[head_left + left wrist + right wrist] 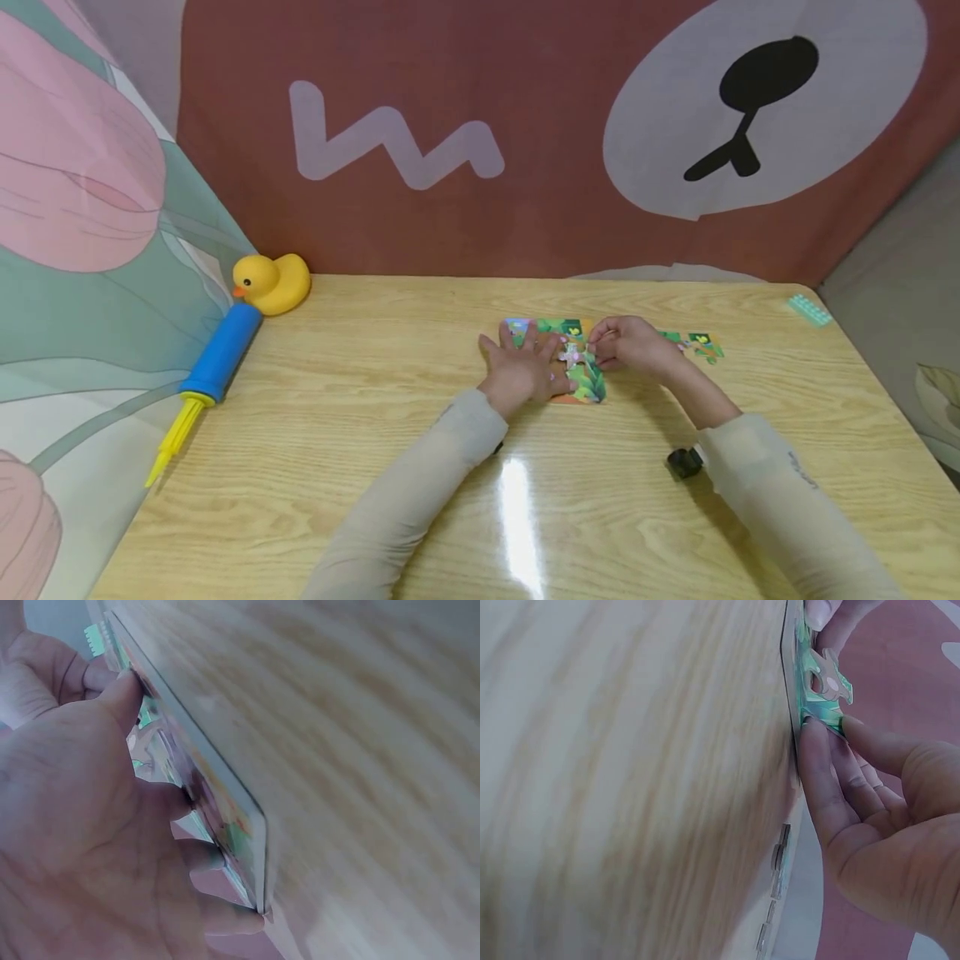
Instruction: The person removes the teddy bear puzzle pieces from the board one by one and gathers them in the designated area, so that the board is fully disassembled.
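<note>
A colourful jigsaw puzzle (587, 390) lies flat on the wooden table. My left hand (521, 371) rests on its left part with fingers spread, fingertips touching the surface, as the left wrist view also shows. At the puzzle's right side my right hand (626, 343) pinches a puzzle piece (827, 712) between thumb and fingers. That piece, pinkish and green, is tilted up off the board in the right wrist view. Part of the picture is hidden beneath my left hand.
More loose puzzle pieces (705, 346) lie to the right, partly behind my right wrist. A yellow rubber duck (273, 285) and a blue hand pump (223, 350) sit at the left edge. A mint-green studded block (809, 310) lies at the far right corner.
</note>
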